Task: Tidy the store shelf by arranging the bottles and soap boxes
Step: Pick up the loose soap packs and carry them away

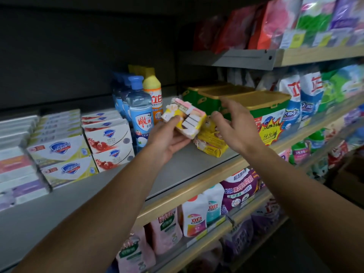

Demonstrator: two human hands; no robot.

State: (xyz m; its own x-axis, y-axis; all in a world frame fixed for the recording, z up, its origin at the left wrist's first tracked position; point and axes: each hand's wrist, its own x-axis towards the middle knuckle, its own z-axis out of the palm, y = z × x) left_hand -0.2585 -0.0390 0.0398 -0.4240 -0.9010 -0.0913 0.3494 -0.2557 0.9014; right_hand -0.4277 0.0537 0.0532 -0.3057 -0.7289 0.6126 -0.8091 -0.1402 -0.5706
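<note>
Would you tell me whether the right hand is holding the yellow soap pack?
No, the left hand holds the yellow soap pack, while the right hand hovers open beside it.

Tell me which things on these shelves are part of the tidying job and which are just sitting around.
Part of the job:
soap pack held in the left hand
right hand, open beside it
yellow soap bars
blue bottles
orange bottle
white soap boxes

Just sitting around:
green tubs
detergent bags
refill pouches

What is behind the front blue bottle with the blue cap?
More clear blue bottles of the same kind stand behind the front blue bottle. It covers most of them, so their count is unclear.
</note>
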